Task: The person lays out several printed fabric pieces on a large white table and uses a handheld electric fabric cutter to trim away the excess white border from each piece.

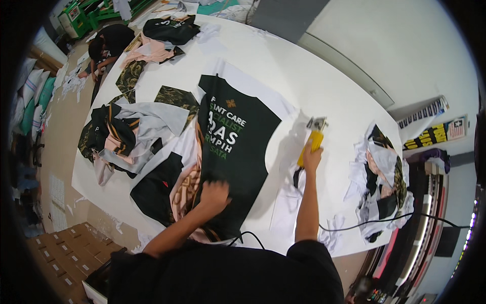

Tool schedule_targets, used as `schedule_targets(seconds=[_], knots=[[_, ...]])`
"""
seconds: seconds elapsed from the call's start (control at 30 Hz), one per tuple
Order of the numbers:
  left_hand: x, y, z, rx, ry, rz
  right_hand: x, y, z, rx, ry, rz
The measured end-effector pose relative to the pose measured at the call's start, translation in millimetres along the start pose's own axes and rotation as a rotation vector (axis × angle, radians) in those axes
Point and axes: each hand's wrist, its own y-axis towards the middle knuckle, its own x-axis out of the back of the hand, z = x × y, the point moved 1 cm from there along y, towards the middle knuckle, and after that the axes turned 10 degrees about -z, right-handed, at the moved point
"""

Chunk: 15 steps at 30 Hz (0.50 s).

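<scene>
My right hand (312, 158) is wrapped round a yellow hand-held electric cloth cutter (316, 144), its metal head pointing away from me over white sheet material (288, 202). To its left lies a dark green sleeveless shirt panel (238, 147) with white and green print, spread flat along the table. Over the lower left part of this panel is my left hand (215, 196), its fingers curled; what they hold, if anything, is hidden. Beside that hand is a patterned peach and brown cloth piece (186, 187) and a bunched black piece (157, 190).
The large white table (248, 55) carries a heap of camouflage and grey cloth (152, 121) at left, dark garments (172, 29) far left and scraps (387, 177) at right. A black cable (364, 223) crosses the right side. Another person (111, 43) bends beyond the far left edge.
</scene>
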Motion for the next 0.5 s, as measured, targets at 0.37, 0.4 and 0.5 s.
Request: schedule_targets(seconds=[0.37, 0.4, 0.5], knots=[[-40.3, -30.6, -56.5, -0.309, 0.081, 0.24, 262.8, -248.4, -126.4, -0.116, -0.009, -0.05], [-30.9, -50.3, -55.2, -0.299, 0.095, 0.392, 279.1, -261.4, -123.7, -0.067, -0.018, -0.055], [-14.4, -91.3, -49.9, -0.243, 0.09, 0.601, 309.8, -283.2, -90.9, -0.071, -0.065, 0.145]])
